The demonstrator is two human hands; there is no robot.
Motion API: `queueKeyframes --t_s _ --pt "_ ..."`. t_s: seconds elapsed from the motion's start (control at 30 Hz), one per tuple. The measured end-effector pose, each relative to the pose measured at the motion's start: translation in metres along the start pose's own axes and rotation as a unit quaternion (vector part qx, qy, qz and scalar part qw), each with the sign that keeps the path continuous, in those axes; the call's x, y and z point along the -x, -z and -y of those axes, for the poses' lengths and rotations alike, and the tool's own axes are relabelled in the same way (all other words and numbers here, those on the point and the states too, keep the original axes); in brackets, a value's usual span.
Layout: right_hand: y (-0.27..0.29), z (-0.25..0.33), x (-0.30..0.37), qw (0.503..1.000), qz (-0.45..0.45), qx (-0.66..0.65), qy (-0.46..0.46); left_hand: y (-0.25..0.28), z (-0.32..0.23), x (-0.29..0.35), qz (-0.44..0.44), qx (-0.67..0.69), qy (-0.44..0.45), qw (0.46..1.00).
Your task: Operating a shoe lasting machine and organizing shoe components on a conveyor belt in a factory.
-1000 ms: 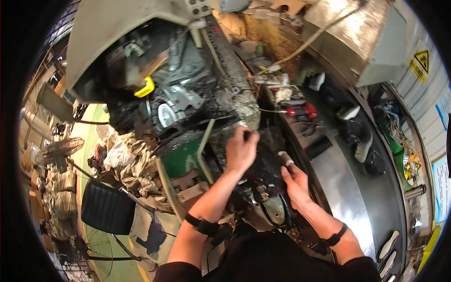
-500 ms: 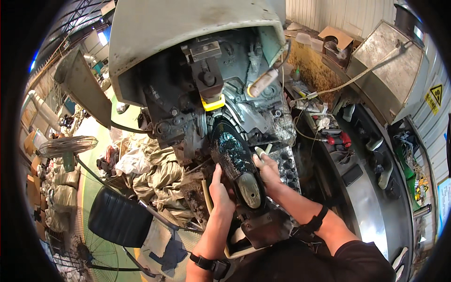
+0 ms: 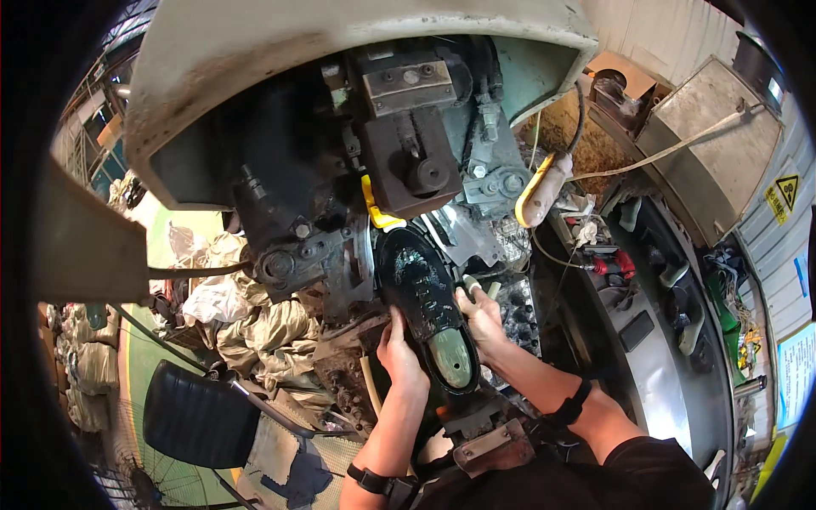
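Observation:
A black shoe upper [image 3: 415, 276] with lacing eyelets sits on a pale green last [image 3: 450, 359], its toe end pointing into a shoe-lasting machine [image 3: 412, 161]. My left hand [image 3: 401, 357] holds the shoe's left side near the heel, thumb up along the upper and the other fingers partly hidden beneath. On the opposite side, my right hand [image 3: 483, 323] grips the shoe's edge; whitish coverings show on its fingertips. A dark block with a yellow piece [image 3: 380, 208] is just above the toe, and I cannot tell whether they touch.
A pale machine hood [image 3: 357, 34] overhangs the work. Right of it hangs a yellow-edged lamp-like fitting [image 3: 542, 191] on a cable. A metal bench [image 3: 663, 374] holds shoes and a red-handled tool [image 3: 614, 263]. At left are a black chair [image 3: 202, 412] and piled cloth sacks [image 3: 272, 327].
My view has shifted, so the machine head and hood look larger and nearer. Both hands still hold the shoe, which appears slightly lower and more upright in the picture.

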State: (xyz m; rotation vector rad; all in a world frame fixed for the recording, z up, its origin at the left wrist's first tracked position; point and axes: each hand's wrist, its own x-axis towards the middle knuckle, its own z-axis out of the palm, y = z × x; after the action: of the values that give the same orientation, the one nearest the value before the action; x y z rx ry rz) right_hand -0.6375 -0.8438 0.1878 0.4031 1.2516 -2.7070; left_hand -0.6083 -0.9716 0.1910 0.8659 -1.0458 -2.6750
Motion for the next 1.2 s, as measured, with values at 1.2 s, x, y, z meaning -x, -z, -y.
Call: queueKeyframes --t_s 1.2 --pt "0.289 0.036 0.001 0.962 -0.102 0.245 -0.061 0.315 0.008 -0.039 -0.175 -0.25 -0.197 0.932"
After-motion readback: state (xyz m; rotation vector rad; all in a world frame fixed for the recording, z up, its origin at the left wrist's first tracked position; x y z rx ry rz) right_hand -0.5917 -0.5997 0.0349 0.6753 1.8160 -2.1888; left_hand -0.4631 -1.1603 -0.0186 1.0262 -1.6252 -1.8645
